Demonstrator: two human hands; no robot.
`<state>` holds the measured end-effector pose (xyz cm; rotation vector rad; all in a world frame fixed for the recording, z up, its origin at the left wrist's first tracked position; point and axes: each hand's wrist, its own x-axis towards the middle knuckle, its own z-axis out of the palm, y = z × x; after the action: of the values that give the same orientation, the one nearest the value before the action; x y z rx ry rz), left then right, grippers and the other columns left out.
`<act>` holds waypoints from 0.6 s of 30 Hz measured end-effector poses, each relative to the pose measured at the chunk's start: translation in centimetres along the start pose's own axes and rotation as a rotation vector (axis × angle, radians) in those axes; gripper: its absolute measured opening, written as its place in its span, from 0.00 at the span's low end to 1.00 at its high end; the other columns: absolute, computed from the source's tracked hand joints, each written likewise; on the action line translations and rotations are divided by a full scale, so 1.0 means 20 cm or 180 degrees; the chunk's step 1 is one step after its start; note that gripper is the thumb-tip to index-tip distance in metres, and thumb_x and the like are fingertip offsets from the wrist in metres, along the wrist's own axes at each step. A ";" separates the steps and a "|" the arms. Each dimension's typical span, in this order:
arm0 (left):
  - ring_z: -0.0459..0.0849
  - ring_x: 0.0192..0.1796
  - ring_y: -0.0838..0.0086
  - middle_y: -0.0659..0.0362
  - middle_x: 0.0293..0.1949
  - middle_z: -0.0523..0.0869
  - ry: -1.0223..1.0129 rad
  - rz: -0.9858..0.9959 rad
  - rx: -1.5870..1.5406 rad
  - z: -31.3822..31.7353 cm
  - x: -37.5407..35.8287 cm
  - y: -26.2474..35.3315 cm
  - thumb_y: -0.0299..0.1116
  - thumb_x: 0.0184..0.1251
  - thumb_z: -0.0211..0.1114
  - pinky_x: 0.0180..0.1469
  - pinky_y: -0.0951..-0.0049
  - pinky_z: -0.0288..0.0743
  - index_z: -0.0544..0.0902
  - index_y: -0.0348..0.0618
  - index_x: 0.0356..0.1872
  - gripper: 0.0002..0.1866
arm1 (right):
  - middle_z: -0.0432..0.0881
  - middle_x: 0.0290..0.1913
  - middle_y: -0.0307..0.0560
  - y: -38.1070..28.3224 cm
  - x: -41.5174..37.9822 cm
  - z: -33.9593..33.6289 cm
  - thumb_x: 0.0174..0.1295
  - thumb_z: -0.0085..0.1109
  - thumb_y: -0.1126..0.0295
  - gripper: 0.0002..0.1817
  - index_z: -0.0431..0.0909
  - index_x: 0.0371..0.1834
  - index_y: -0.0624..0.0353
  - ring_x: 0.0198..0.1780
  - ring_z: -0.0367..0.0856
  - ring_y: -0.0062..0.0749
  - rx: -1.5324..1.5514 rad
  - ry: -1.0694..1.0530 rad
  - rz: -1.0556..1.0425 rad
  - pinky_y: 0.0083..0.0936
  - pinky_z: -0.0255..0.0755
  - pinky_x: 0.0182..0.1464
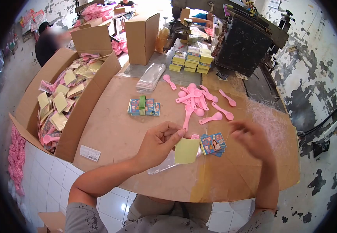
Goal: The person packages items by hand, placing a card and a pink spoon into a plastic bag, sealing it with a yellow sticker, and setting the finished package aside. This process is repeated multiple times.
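Note:
My left hand (162, 140) pinches the handle end of a pink spoon (188, 116) between thumb and fingertips. Just below those fingertips is a yellow card (187, 151), over a clear plastic bag (162, 166); whether the hand touches the card is unclear. My right hand (250, 138) is raised, blurred, right of a small stack of blue picture cards (213, 143), its fingers smeared by motion. Beyond both hands lies a pile of pink spoons (193, 97). A banded bundle of blue cards (144, 106) rests at the left of the cardboard surface.
An open carton (87, 97) at the left holds many filled bags. Clear bags (151, 77) and stacked yellow cards (192, 58) lie farther back, beside a dark machine (244, 42). Another person (47, 44) is at the upper left; a co-worker's arm (201, 20) shows at the back.

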<state>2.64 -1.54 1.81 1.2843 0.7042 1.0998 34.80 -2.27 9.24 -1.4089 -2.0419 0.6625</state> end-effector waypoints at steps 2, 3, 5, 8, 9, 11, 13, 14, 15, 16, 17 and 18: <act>0.88 0.43 0.86 0.58 0.49 0.93 0.0029 -0.0021 0.0017 0.01 0.00 -0.01 0.33 0.84 0.61 0.39 0.82 0.80 0.80 0.37 0.52 0.09 | 0.88 0.46 0.40 -0.12 0.04 0.22 0.68 0.71 0.70 0.20 0.82 0.62 0.59 0.48 0.86 0.23 0.0650 -0.0450 -0.0375 0.23 0.77 0.47; 0.88 0.43 0.86 0.58 0.48 0.93 0.0040 -0.0033 0.0028 0.01 -0.01 -0.02 0.33 0.84 0.61 0.39 0.82 0.80 0.80 0.37 0.52 0.09 | 0.88 0.46 0.40 -0.13 0.05 0.30 0.69 0.71 0.69 0.20 0.82 0.62 0.59 0.48 0.86 0.22 0.0887 -0.0538 -0.0606 0.23 0.78 0.47; 0.88 0.43 0.86 0.59 0.47 0.92 0.0046 -0.0030 0.0094 0.01 -0.01 -0.03 0.34 0.84 0.62 0.39 0.81 0.81 0.81 0.37 0.53 0.10 | 0.88 0.47 0.40 -0.09 0.07 0.45 0.70 0.70 0.70 0.19 0.82 0.62 0.61 0.48 0.85 0.21 0.1653 -0.0606 -0.0200 0.22 0.79 0.47; 0.88 0.43 0.83 0.59 0.44 0.91 0.0076 -0.0122 0.0214 0.00 0.00 -0.04 0.34 0.84 0.62 0.39 0.79 0.83 0.81 0.38 0.53 0.10 | 0.87 0.47 0.39 -0.03 0.08 0.53 0.71 0.69 0.71 0.18 0.82 0.62 0.63 0.46 0.85 0.19 0.2223 -0.0625 0.0194 0.21 0.80 0.48; 0.89 0.43 0.82 0.60 0.43 0.91 0.0091 -0.0171 0.0252 0.00 0.00 -0.04 0.35 0.83 0.62 0.39 0.79 0.84 0.81 0.38 0.53 0.10 | 0.87 0.48 0.39 -0.02 0.08 0.54 0.71 0.68 0.71 0.18 0.82 0.62 0.63 0.46 0.85 0.19 0.2313 -0.0620 0.0293 0.21 0.80 0.48; 0.89 0.43 0.82 0.60 0.43 0.91 0.0010 -0.0237 0.0275 -0.01 0.00 -0.07 0.35 0.83 0.62 0.39 0.78 0.85 0.81 0.38 0.53 0.10 | 0.87 0.48 0.40 0.01 0.08 0.53 0.71 0.69 0.72 0.17 0.82 0.61 0.64 0.45 0.85 0.18 0.2175 -0.0668 0.0118 0.21 0.80 0.47; 0.89 0.43 0.81 0.59 0.43 0.91 -0.0035 -0.0300 0.0152 0.00 0.00 -0.08 0.35 0.83 0.62 0.40 0.77 0.85 0.81 0.38 0.53 0.10 | 0.87 0.48 0.41 0.02 0.08 0.53 0.71 0.69 0.72 0.17 0.82 0.60 0.65 0.45 0.85 0.18 0.2180 -0.0662 0.0124 0.21 0.80 0.47; 0.89 0.44 0.81 0.59 0.44 0.91 -0.0034 -0.0329 0.0019 0.01 0.01 -0.06 0.34 0.83 0.63 0.41 0.77 0.86 0.81 0.38 0.54 0.11 | 0.87 0.48 0.41 0.03 0.07 0.53 0.71 0.69 0.72 0.17 0.82 0.60 0.65 0.45 0.85 0.18 0.2254 -0.0636 0.0216 0.21 0.80 0.47; 0.89 0.44 0.81 0.58 0.44 0.91 -0.0035 -0.0360 -0.0114 0.02 0.01 -0.06 0.34 0.83 0.63 0.42 0.77 0.86 0.81 0.37 0.54 0.11 | 0.88 0.49 0.41 0.03 0.06 0.53 0.71 0.69 0.72 0.16 0.82 0.59 0.65 0.45 0.85 0.18 0.2328 -0.0607 0.0309 0.21 0.80 0.47; 0.89 0.45 0.80 0.58 0.45 0.91 -0.0062 -0.0306 -0.0108 0.02 0.01 -0.07 0.34 0.82 0.63 0.43 0.76 0.87 0.81 0.36 0.55 0.12 | 0.88 0.48 0.42 0.03 0.06 0.52 0.71 0.68 0.72 0.16 0.82 0.59 0.65 0.45 0.85 0.18 0.2417 -0.0542 0.0339 0.21 0.80 0.47; 0.90 0.46 0.79 0.57 0.46 0.91 -0.0085 -0.0247 -0.0100 0.02 0.02 -0.08 0.33 0.82 0.64 0.44 0.75 0.87 0.82 0.36 0.56 0.12 | 0.88 0.48 0.42 0.04 0.06 0.51 0.71 0.68 0.73 0.16 0.82 0.59 0.65 0.46 0.85 0.18 0.2505 -0.0479 0.0364 0.20 0.80 0.47; 0.90 0.47 0.79 0.57 0.47 0.91 -0.0107 -0.0185 -0.0091 0.02 0.02 -0.09 0.33 0.82 0.64 0.46 0.75 0.88 0.82 0.35 0.56 0.13 | 0.88 0.47 0.42 0.04 0.06 0.51 0.71 0.68 0.73 0.16 0.82 0.59 0.65 0.46 0.85 0.18 0.2591 -0.0417 0.0385 0.20 0.80 0.47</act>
<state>3.49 -1.20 0.23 1.2481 0.6941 1.0355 27.91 -1.69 1.69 -1.0060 -1.4817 1.4595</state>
